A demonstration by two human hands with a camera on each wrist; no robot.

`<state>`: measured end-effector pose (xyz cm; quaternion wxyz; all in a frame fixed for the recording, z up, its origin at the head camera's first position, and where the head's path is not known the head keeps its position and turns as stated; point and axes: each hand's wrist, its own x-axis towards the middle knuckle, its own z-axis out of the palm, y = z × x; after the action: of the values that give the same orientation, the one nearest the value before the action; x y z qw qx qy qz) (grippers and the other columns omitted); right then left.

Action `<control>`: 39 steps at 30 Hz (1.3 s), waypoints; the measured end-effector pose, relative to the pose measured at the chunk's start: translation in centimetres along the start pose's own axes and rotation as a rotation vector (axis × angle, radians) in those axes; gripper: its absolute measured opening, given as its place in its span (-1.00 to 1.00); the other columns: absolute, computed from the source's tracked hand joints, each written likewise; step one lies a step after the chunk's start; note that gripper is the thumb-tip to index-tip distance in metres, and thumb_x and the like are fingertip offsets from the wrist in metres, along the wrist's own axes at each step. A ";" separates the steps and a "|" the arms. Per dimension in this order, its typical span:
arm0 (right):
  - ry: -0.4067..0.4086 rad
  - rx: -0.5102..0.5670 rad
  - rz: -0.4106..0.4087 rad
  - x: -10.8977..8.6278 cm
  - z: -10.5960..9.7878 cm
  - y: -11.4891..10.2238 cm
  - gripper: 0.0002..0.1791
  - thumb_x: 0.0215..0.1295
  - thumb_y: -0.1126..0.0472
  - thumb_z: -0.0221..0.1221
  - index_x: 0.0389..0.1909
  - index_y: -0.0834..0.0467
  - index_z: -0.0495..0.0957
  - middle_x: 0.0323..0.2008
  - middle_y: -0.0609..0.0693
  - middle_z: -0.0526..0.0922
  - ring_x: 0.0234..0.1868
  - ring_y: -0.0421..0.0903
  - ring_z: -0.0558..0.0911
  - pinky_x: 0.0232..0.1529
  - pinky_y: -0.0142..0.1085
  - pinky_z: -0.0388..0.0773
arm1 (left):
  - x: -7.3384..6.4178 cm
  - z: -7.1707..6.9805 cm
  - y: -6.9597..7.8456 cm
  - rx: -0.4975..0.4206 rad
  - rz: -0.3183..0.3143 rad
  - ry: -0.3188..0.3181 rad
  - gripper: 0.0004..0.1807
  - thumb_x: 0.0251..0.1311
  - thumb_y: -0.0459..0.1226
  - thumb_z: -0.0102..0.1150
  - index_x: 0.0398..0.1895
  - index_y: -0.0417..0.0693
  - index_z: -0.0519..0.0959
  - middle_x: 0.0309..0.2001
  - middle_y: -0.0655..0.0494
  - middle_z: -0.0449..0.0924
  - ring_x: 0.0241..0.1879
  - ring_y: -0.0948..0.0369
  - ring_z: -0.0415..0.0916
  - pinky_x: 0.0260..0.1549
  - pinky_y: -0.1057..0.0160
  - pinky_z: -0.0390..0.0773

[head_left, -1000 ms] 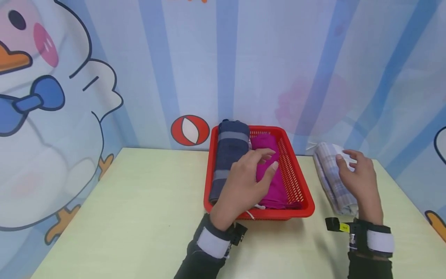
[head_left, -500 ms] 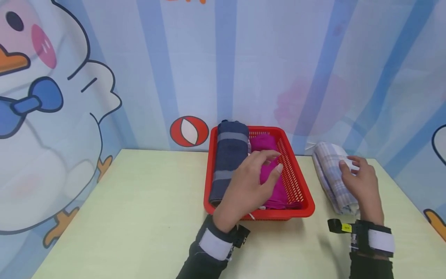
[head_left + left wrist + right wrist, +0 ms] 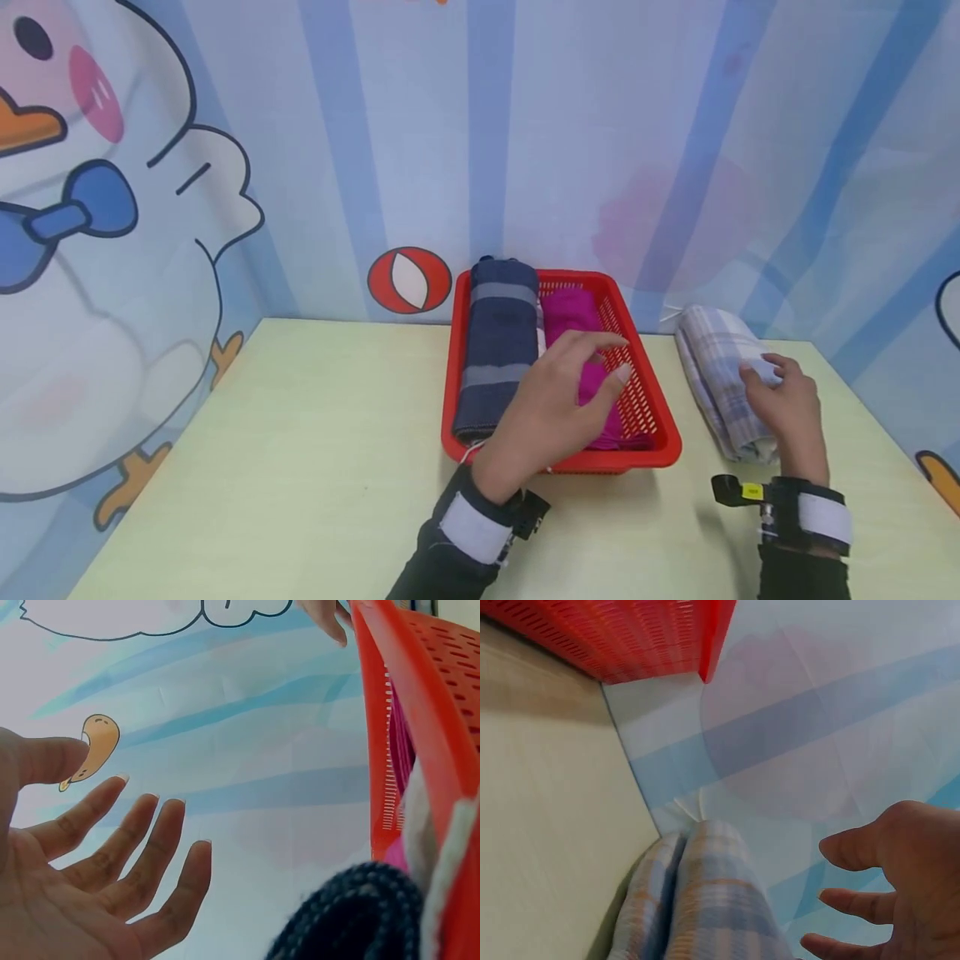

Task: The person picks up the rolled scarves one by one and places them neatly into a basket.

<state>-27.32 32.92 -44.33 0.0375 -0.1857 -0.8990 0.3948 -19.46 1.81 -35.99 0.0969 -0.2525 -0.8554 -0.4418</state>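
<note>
My left hand point(image 3: 553, 410) hovers over the red basket point(image 3: 637, 459) with fingers spread and loosely curved, holding nothing. Inside the basket a rolled dark blue towel point(image 3: 498, 333) with paler bands lies along the left side. Beside it is a magenta cloth point(image 3: 572, 310), partly hidden by the hand. To the basket's right, a folded plaid cloth point(image 3: 722, 375) in pale blue and white lies on the table. Above its right side is my right hand point(image 3: 789, 412), its fingers relaxed and bent. The right wrist view shows a gap between those fingers and the plaid cloth point(image 3: 720, 900).
The pale wooden table point(image 3: 315, 433) meets a blue-striped printed backdrop point(image 3: 420, 150) just behind the basket. A white cord point(image 3: 472, 451) hangs at the basket's front rim, near the left wrist. Both wrists wear straps with small cameras.
My left hand has shifted right and slightly toward me over the basket. The right hand has drifted a little right and nearer me. The basket and cloths stay in place.
</note>
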 end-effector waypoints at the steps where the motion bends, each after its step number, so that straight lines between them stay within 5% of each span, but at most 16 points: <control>1: 0.003 -0.005 0.005 -0.2 0.0 -0.1 -0.22 0.53 -0.10 -0.22 0.55 0.30 -0.10 0.50 0.50 -0.08 0.42 0.51 0.14 0.33 0.35 0.21 | 0.0 0.0 0.0 -0.004 0.000 -0.004 -0.54 0.37 -0.12 0.14 0.31 0.10 0.43 0.17 0.15 0.50 0.12 0.26 0.48 -0.05 0.34 0.64; 18: 0.069 -0.082 0.032 0.3 0.1 2.4 -0.22 0.46 -0.03 -0.13 0.50 0.39 -0.02 0.33 0.65 0.06 0.27 0.57 0.11 0.12 0.33 0.23 | -0.1 -0.3 0.0 -0.078 0.030 -0.047 -0.55 0.38 -0.13 0.12 0.31 0.11 0.43 0.15 0.15 0.50 0.14 0.23 0.47 -0.06 0.35 0.64; 23: 0.039 -0.067 0.094 0.6 -0.2 3.5 -0.11 0.43 -0.15 -0.08 0.52 0.36 -0.10 0.36 0.63 0.04 0.28 0.59 0.12 0.13 0.33 0.22 | -0.1 -0.3 -0.1 -0.084 0.034 -0.048 -0.55 0.38 -0.13 0.11 0.31 0.10 0.43 0.15 0.15 0.50 0.13 0.24 0.46 -0.06 0.38 0.63; 34: -0.274 0.073 0.210 1.1 -1.8 6.1 0.26 0.32 -0.45 -0.15 0.48 0.48 -0.47 0.47 0.55 -0.19 0.43 0.43 0.05 0.40 0.27 0.12 | -0.1 -0.4 -0.1 -0.081 0.039 -0.042 -0.54 0.36 -0.14 0.13 0.31 0.08 0.43 0.16 0.12 0.50 0.13 0.23 0.47 -0.06 0.40 0.62; 39: -0.448 0.022 0.209 1.3 -2.2 6.0 0.25 0.32 -0.48 -0.19 0.45 0.57 -0.33 0.31 0.56 0.08 0.30 0.37 0.22 0.28 0.19 0.32 | -0.2 -0.4 -0.2 -0.075 0.033 -0.044 -0.53 0.35 -0.13 0.14 0.32 0.08 0.43 0.16 0.13 0.50 0.14 0.21 0.48 -0.07 0.40 0.62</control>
<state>-26.21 38.67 -47.24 -0.2017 -0.1852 -0.8566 0.4374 -19.44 1.36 -35.96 0.0758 -0.2799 -0.8359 -0.4661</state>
